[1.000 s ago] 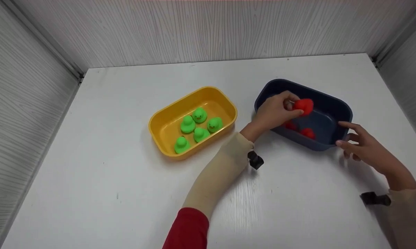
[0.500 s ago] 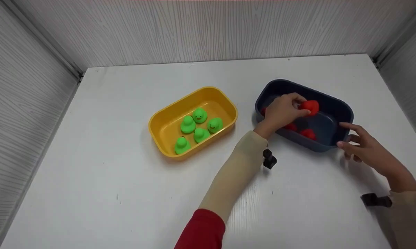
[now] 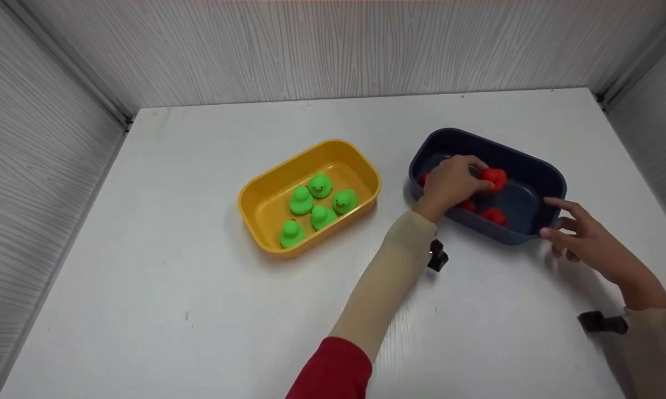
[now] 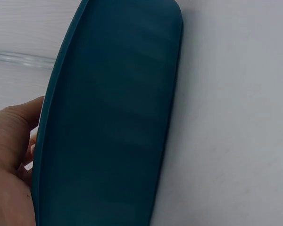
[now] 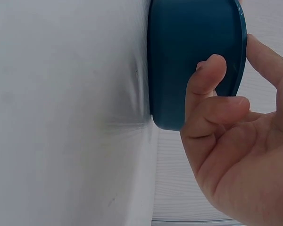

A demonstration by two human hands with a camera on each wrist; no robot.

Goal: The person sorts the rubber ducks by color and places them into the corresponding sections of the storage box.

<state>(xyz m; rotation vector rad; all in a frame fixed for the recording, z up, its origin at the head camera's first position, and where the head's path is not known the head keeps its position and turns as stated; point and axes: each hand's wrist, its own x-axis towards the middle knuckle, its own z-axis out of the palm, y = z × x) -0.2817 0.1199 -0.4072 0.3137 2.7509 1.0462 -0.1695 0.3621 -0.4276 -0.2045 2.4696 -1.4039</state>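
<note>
My left hand (image 3: 454, 180) reaches over the dark blue bin (image 3: 527, 154) and pinches a red rubber duck (image 3: 493, 180) between thumb and fingers, low inside the walls in the head view. More red ducks (image 3: 494, 215) lie on the bin's floor, partly hidden by the hand and the near wall. At the bin's right end, my right hand (image 3: 588, 238) holds the rim at the corner, its index finger over the edge and its thumb outside. The right wrist view shows the other fingers curled beside the outer wall. In the left wrist view, the bin's wall (image 4: 108, 113) hides the held duck.
Left of the blue bin stands a yellow bin (image 3: 261, 221) with several green rubber ducks (image 3: 320, 185) in it. Both bins are on a white table (image 3: 161, 233) with pale wood-grain panels (image 3: 311, 52) behind and at the sides.
My left hand has moved right and then lowered a little into the blue bin with the red duck. The right hand stays at the corner, and both bins are still.
</note>
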